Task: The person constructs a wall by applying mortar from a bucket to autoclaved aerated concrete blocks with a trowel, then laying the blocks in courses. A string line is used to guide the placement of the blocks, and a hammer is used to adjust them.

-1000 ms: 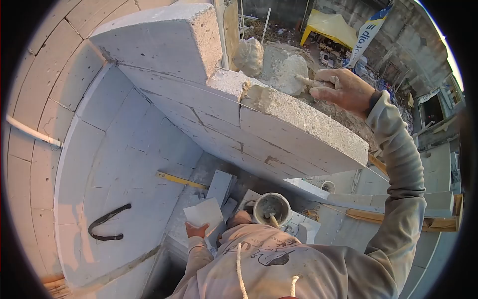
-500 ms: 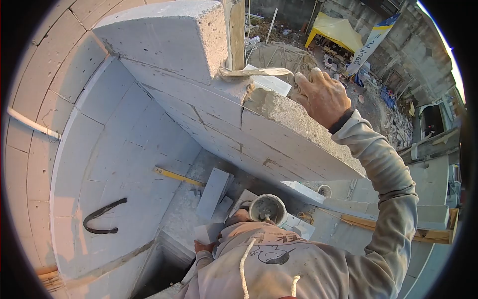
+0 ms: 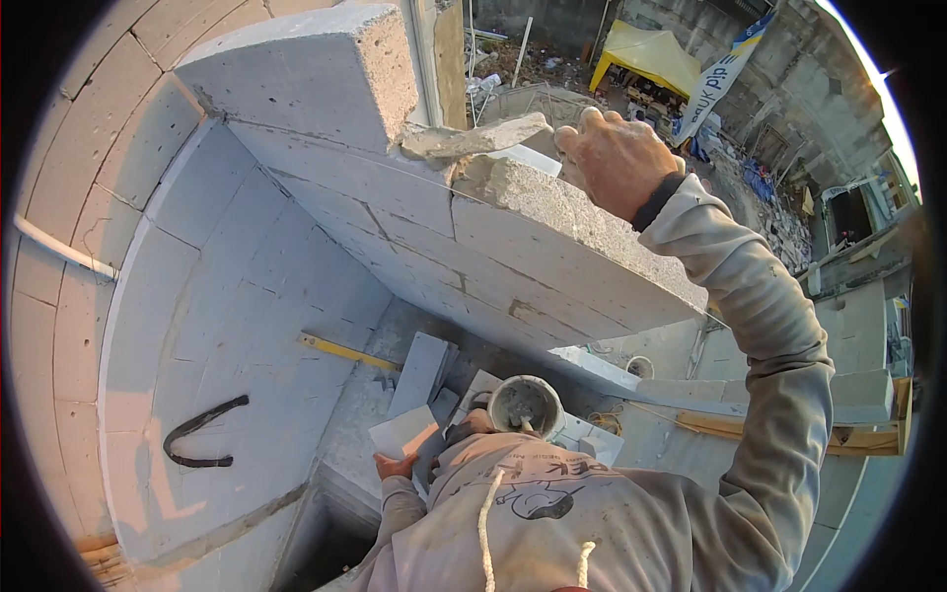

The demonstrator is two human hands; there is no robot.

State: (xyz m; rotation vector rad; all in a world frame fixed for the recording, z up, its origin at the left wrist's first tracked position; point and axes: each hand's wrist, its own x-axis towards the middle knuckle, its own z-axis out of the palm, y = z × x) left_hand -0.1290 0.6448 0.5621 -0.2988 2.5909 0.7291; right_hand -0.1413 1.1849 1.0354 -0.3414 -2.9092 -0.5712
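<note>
My right hand (image 3: 619,163) is closed above the wall top, at the handle end of a mortar-smeared trowel (image 3: 478,136). The handle itself is mostly hidden. The blade lies nearly flat against the foot of the raised end block (image 3: 296,74), at the edge of the wet mortar (image 3: 493,183) on the wall top. Low by my waist, my left hand (image 3: 397,466) grips a pale cut block (image 3: 406,432), its fingers at the near edge. A bucket of grey mortar (image 3: 526,405) stands beside my body with a handle sticking out.
A pale block wall (image 3: 552,266) crosses in front of me, with a taut string along it. A yellow level (image 3: 350,350) and an upright block (image 3: 422,370) are on the floor. A black bent strip (image 3: 207,431) lies at left. Far below are a yellow canopy (image 3: 646,54) and rubble.
The trowel blade has moved left toward the raised block, and more of its mortar-coated face shows. My left hand and the cut block have risen a little. The view has shifted slightly.
</note>
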